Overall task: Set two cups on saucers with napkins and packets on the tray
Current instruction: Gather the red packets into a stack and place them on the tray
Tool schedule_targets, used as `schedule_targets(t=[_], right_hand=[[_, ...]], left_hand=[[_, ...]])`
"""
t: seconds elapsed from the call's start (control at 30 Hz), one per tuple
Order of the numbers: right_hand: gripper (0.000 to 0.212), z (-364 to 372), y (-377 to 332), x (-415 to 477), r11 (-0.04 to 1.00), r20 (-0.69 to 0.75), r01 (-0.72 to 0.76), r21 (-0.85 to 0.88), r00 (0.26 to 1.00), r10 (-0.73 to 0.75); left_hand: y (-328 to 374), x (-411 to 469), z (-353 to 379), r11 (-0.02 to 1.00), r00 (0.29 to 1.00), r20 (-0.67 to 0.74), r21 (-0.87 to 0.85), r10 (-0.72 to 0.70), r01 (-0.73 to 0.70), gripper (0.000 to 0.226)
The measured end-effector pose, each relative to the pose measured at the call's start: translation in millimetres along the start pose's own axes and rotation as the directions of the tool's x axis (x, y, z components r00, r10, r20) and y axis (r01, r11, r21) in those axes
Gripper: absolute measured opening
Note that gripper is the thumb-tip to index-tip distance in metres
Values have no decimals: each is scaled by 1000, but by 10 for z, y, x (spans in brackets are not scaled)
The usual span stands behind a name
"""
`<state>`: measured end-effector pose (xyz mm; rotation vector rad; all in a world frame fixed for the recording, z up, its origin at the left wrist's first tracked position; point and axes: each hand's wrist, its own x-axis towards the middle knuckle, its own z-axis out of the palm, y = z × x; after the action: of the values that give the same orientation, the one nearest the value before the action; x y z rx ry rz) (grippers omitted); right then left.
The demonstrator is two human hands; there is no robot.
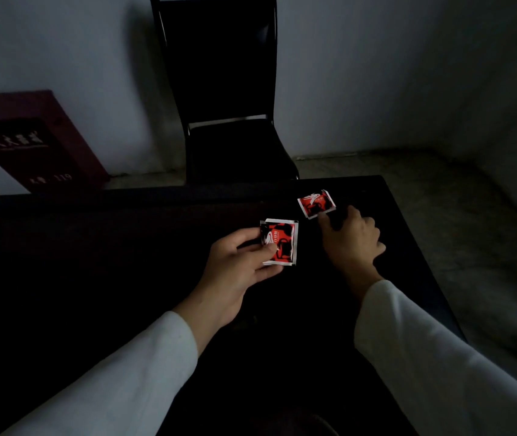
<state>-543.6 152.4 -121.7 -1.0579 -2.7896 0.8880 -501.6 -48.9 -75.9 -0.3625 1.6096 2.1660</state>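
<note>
Pinching near packet [279,242], left hand [235,262]; right hand [353,237] (fingers shadowed) touches far packet [315,203].

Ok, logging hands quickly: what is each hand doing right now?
Left hand: pinches the near red packet.
Right hand: touches the far red packet; grip cannot be told.

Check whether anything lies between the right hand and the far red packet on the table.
Nothing visible does. The right hand has a fingertip at the near edge of the far packet on the dark table; whether it grips it is unclear. The left hand holds the near packet.
</note>
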Motion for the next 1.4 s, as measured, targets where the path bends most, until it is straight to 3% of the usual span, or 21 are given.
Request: schedule_targets(t=[0.3,0.5,0.6,0.7,0.83,0.9,1.03,1.17,1.4], right_hand=[[72,214,-148,172,996,-94,-14,-90,996,5],[49,241,-106,60,985,-184,114,131,979,-89],[32,146,-49,-15,885,-201,155,440,977,-71],[20,-64,-24,-89,738,-95,106,667,994,-57],[20,-428,-22,-313,466,73,41,884,972,-223],[24,-616,8,-434,451,101,59,890,941,-322],[29,-927,46,-630,528,84,191,828,888,-453],[20,-1212,58,-796,526,38,334,782,817,-575],[22,-1589,-27,-1181,593,-108,614,520,737,-668]], left_hand=[[74,109,-60,1000,1000,-6,21,-13,13,34],[129,117,-111,999,1000,-29,48,2,-1,36],[135,109,-92,999,999,-36,49,5,-4,37],[143,73,-44,999,1000,-27,52,9,-8,31],[141,-25,44,997,999,-33,80,1,1,27],[159,-95,105,998,1000,-29,60,-5,7,26],[256,-274,250,1000,999,36,-4,-30,30,21],[403,-509,422,994,996,77,-93,-42,49,19],[622,-1035,627,992,996,85,-125,18,-7,21]])
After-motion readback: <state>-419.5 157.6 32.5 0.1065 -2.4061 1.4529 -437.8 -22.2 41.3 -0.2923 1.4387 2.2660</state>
